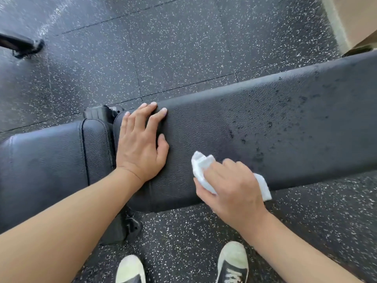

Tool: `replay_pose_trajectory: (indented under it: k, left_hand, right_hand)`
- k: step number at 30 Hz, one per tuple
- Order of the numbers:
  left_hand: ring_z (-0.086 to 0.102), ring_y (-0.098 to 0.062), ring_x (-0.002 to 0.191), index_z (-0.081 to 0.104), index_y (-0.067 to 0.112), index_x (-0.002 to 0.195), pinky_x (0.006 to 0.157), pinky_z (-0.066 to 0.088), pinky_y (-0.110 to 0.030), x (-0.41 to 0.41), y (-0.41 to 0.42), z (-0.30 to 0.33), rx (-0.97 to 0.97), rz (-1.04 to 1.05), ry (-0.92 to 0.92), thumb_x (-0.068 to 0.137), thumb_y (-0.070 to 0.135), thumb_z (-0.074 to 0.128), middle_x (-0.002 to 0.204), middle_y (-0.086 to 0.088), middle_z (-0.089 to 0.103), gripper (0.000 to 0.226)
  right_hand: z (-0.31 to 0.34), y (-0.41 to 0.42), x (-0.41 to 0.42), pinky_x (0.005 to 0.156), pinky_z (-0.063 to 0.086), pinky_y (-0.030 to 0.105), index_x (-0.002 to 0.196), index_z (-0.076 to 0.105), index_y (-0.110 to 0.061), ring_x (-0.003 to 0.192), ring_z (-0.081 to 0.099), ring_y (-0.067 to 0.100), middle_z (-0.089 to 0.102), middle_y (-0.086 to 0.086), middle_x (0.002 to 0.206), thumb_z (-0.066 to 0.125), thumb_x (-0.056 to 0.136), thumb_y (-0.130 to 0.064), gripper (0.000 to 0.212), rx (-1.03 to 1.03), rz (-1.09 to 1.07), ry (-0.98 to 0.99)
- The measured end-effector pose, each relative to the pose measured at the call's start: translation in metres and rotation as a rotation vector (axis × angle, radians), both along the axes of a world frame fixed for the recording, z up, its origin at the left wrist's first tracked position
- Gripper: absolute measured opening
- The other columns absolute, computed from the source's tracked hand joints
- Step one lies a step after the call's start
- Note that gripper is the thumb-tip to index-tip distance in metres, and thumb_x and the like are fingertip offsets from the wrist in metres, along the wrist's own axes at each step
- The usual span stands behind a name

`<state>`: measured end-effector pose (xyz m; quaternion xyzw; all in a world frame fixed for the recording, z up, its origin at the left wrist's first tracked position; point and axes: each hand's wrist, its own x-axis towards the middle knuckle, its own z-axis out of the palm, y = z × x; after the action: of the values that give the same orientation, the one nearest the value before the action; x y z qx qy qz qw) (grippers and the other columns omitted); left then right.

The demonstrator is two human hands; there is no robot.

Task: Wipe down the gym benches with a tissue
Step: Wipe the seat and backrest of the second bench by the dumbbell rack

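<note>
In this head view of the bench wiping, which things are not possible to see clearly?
- Long bench pad: its right end is cut off by the frame edge.
- Tissue: its middle is hidden under the right hand.
- Bench frame: mostly hidden under the pads and left forearm.
- Black object: cut off at the left edge.

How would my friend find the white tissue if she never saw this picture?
Look at the long black bench pad crossing the speckled floor. Near its front edge, the right hand clutches the tissue. It is the only crumpled white thing on the pad.
</note>
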<state>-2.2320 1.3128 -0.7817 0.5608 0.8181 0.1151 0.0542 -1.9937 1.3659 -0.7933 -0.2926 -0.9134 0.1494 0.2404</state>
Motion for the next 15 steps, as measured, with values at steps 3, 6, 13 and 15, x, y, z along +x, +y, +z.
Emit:
replay_pose_trajectory:
  k: [3,6,13,15]
  left_hand:
    - [0.037,-0.036,0.149,0.050,0.015,0.149,0.123,0.025,-0.060,-0.001,-0.001,-0.002,-0.004,0.004,0.000,0.092,0.031,0.048,0.156,-0.012,0.045,0.060]
    - [0.036,-0.036,0.151,0.050,0.015,0.150,0.124,0.024,-0.060,-0.001,-0.002,-0.002,-0.005,-0.002,-0.003,0.092,0.031,0.048,0.157,-0.012,0.045,0.060]
    - [0.038,-0.035,0.150,0.051,0.016,0.149,0.125,0.023,-0.059,-0.002,-0.003,0.000,0.005,0.000,-0.005,0.092,0.033,0.049,0.156,-0.011,0.046,0.060]
    - [0.037,-0.035,0.151,0.051,0.017,0.150,0.126,0.022,-0.059,-0.003,-0.002,-0.001,0.004,-0.002,-0.011,0.092,0.033,0.048,0.157,-0.011,0.046,0.060]
  right_hand:
    - [-0.002,-0.011,0.033,0.056,0.024,0.035,0.067,0.046,-0.017,0.063,0.027,0.020,0.040,0.000,0.067,0.070,0.094,-0.028,0.037,0.024,0.049,-0.007]
    - [0.001,0.004,0.017,0.051,0.032,0.038,0.068,0.050,-0.016,0.059,0.037,0.025,0.044,0.002,0.066,0.068,0.096,-0.030,0.036,0.080,0.101,-0.023]
    - [0.016,0.099,-0.102,0.053,0.039,0.035,0.069,0.052,-0.014,0.059,0.051,0.031,0.055,0.006,0.065,0.076,0.087,-0.028,0.033,0.015,-0.277,-0.045]
    - [0.016,0.102,-0.127,0.053,0.038,0.035,0.070,0.053,-0.013,0.061,0.053,0.033,0.058,0.007,0.066,0.074,0.088,-0.028,0.031,0.006,-0.311,-0.062]
